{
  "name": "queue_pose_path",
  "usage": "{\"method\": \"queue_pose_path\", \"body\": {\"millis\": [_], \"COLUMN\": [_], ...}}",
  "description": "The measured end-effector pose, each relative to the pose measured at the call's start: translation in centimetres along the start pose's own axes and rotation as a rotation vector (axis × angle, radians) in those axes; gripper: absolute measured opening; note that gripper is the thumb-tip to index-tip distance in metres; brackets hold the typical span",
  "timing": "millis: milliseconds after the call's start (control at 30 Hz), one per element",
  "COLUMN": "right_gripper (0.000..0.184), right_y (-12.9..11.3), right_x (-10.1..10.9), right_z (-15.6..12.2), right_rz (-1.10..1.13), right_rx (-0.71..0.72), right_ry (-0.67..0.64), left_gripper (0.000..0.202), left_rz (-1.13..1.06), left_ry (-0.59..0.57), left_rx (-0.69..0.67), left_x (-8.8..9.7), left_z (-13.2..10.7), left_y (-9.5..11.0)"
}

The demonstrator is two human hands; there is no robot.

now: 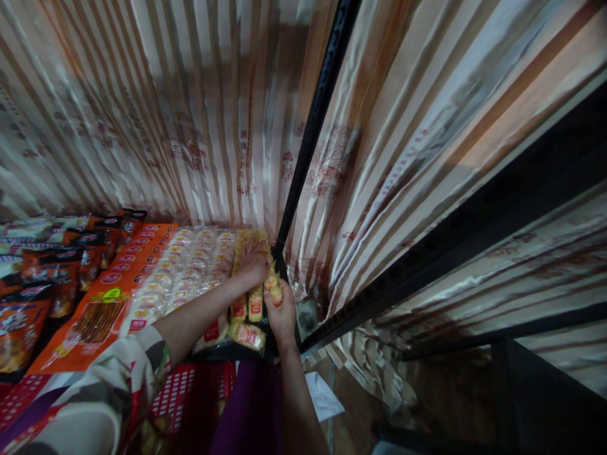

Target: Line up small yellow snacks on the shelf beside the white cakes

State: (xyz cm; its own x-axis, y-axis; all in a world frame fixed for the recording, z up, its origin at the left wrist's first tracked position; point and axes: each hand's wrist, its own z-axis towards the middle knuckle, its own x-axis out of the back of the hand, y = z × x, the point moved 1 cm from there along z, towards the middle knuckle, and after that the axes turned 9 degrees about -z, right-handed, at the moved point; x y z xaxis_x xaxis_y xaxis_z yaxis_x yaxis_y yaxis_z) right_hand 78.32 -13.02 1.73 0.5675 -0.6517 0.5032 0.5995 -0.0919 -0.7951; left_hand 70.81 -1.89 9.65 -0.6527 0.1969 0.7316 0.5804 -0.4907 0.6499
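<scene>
Rows of small yellow-wrapped snack packets (255,304) stand at the right end of a dark shelf. My left hand (256,264) reaches over the shelf and lies on the far part of these rows, its fingers stretched forward and dimly seen. At the right edge of the rows, my right hand (283,313) is closed around yellow snack packets (274,289), thumb on the left side and fingers on the right. One larger yellow packet (247,335) lies crosswise at the front edge. Left of the yellow rows are clear-wrapped white snack packets (179,273).
Orange snack bags (102,309) and black-and-orange bags (52,278) fill the shelf further left. A black metal post (315,126) rises at the corner, with striped curtain (213,114) behind. Below me is a red basket (173,395); a white paper (323,397) lies low on the right.
</scene>
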Motion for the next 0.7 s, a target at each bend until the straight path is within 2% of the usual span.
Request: {"method": "queue_pose_path", "body": {"millis": [133,267,500,700], "right_gripper": [0.049,0.047,0.045,0.039], "right_y": [-0.5,-0.8,-0.4,-0.3], "right_x": [-0.2,-0.2,-0.6,-0.5], "right_z": [0.3,0.4,0.6,0.8], "right_rz": [0.035,0.041,0.088,-0.021], "right_rx": [-0.125,-0.169,-0.146,-0.002], "right_ry": [-0.092,-0.085,-0.039,0.076], "left_gripper": [0.020,0.020,0.022,0.022], "left_rz": [0.080,0.091,-0.013,-0.062], "left_ry": [0.004,0.007,0.070,0.065], "left_rx": [0.021,0.052,0.120,0.122], "left_x": [-0.1,-0.1,-1.0,-1.2], "left_z": [0.2,0.4,0.4,0.3], "left_y": [-0.3,-0.6,-1.4,-1.5]}}
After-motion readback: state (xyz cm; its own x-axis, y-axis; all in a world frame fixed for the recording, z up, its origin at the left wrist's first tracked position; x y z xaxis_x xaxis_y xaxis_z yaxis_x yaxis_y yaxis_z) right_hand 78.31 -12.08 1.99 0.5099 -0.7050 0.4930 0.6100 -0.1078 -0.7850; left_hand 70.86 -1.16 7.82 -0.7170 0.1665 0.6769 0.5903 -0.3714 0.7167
